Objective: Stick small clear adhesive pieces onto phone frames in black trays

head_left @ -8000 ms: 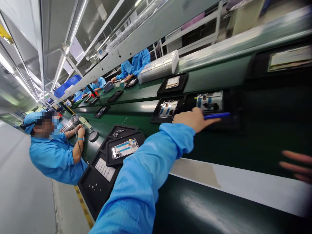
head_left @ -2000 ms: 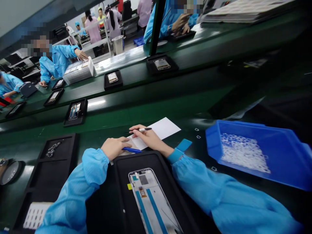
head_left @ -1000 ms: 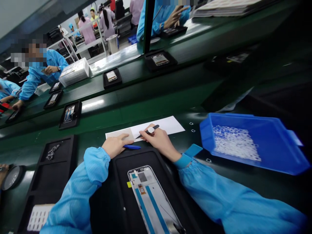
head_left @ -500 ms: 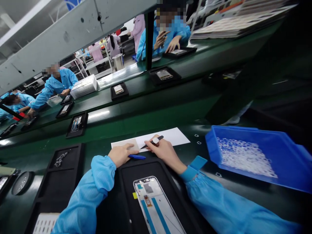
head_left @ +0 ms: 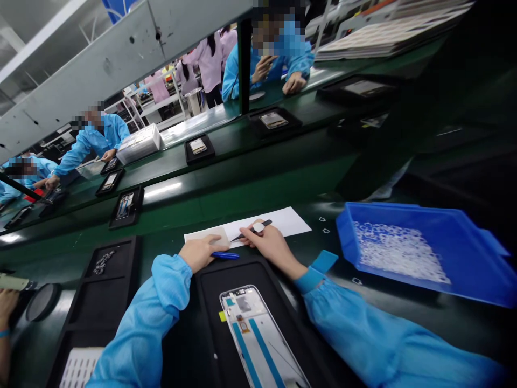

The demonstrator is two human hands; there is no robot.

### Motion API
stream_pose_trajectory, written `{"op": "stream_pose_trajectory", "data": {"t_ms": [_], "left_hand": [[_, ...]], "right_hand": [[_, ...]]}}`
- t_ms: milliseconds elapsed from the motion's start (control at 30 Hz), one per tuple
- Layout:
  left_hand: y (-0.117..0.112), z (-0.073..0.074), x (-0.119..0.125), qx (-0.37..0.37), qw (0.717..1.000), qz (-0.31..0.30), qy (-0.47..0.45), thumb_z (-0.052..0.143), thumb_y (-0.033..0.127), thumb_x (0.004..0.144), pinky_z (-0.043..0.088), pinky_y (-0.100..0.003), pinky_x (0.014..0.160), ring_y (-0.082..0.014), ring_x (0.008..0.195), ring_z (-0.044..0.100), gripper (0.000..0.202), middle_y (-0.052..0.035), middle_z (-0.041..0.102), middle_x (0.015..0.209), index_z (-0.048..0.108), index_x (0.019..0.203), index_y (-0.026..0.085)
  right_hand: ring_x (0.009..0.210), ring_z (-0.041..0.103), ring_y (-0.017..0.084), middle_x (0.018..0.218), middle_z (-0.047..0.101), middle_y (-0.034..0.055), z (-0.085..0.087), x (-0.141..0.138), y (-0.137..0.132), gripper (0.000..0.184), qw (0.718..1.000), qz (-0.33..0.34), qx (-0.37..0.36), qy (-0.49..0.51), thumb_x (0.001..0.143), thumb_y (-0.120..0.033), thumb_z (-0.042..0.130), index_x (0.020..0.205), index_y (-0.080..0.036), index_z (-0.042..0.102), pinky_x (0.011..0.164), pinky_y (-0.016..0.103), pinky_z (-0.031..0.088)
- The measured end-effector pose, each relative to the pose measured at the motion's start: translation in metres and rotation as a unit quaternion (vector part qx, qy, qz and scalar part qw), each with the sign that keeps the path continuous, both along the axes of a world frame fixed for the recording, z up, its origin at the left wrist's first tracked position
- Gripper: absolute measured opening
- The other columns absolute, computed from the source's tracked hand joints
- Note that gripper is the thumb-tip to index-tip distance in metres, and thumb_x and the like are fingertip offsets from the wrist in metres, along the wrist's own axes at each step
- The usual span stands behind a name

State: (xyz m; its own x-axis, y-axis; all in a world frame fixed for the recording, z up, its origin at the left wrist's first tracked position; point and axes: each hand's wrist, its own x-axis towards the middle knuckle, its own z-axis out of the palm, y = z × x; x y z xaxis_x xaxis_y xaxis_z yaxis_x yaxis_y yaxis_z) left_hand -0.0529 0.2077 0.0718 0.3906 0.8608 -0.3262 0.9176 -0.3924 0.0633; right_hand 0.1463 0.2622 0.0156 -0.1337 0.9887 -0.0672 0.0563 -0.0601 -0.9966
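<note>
My left hand (head_left: 197, 252) rests on a beige sheet (head_left: 220, 236) that lies over the left part of a white paper strip (head_left: 288, 220). From its curled lower fingers sticks out a blue pen-like tool (head_left: 226, 255). My right hand (head_left: 269, 242) grips dark tweezers (head_left: 264, 223), tips down on the strip beside the beige sheet. Something small and white shows at the fingers holding them. Nearer to me, a phone frame (head_left: 258, 337) with two blue strips and a yellow tab lies in a black tray (head_left: 218, 323).
Right of me stands a blue bin (head_left: 476, 258) of small white rings, with several loose rings nearby. A black divided tray (head_left: 100, 296) and a round dish (head_left: 42, 302) are at left. Phone trays sit on the green line ahead; co-workers sit across. A hand (head_left: 6, 307) shows at far left.
My hands stay at the paper strip, almost unmoved, with the tweezers still on it. Across the line, a co-worker's tray has shifted right. Another person's hand has appeared at the left edge.
</note>
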Motion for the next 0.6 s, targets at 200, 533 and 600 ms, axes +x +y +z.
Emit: {"op": "stream_pose_trajectory", "data": {"t_ms": [200, 533, 600], "left_hand": [[0.000, -0.003, -0.003, 0.013, 0.999, 0.031, -0.029, 0.056, 0.018, 0.088, 0.050, -0.031, 0.098, -0.0212, 0.118, 0.061, 0.047, 0.0053, 0.045, 0.149, 0.058, 0.130, 0.040], [-0.039, 0.042, 0.000, 0.092, 0.930, 0.250, -0.254, 0.045, 0.038, 0.093, 0.051, -0.026, 0.073, -0.0170, 0.077, 0.065, 0.034, -0.0037, 0.069, 0.083, 0.069, 0.105, 0.017], [-0.054, 0.052, 0.011, 0.010, 0.910, 0.246, -0.334, 0.051, 0.042, 0.089, 0.047, -0.024, 0.063, -0.0139, 0.061, 0.059, 0.033, 0.0006, 0.063, 0.064, 0.070, 0.094, 0.015]], "right_hand": [[0.059, 0.068, 0.022, 0.060, 0.069, 0.0074, 0.017, 0.018, -0.014, 0.050, 0.992, -0.051, -0.016, 0.116, 0.059, -0.069, 0.071, 0.067, -0.023, 0.053, 0.044, 0.027, 0.048], [0.055, 0.064, 0.020, 0.048, 0.058, 0.0009, 0.047, 0.045, -0.105, 0.046, 0.998, 0.005, -0.022, 0.061, 0.066, -0.064, 0.073, 0.062, -0.022, 0.053, 0.046, 0.026, 0.041], [0.061, 0.067, 0.022, 0.053, 0.061, 0.0016, 0.051, 0.044, -0.113, 0.042, 0.999, 0.018, 0.004, 0.033, 0.070, -0.060, 0.071, 0.063, -0.022, 0.055, 0.054, 0.028, 0.046]]}}
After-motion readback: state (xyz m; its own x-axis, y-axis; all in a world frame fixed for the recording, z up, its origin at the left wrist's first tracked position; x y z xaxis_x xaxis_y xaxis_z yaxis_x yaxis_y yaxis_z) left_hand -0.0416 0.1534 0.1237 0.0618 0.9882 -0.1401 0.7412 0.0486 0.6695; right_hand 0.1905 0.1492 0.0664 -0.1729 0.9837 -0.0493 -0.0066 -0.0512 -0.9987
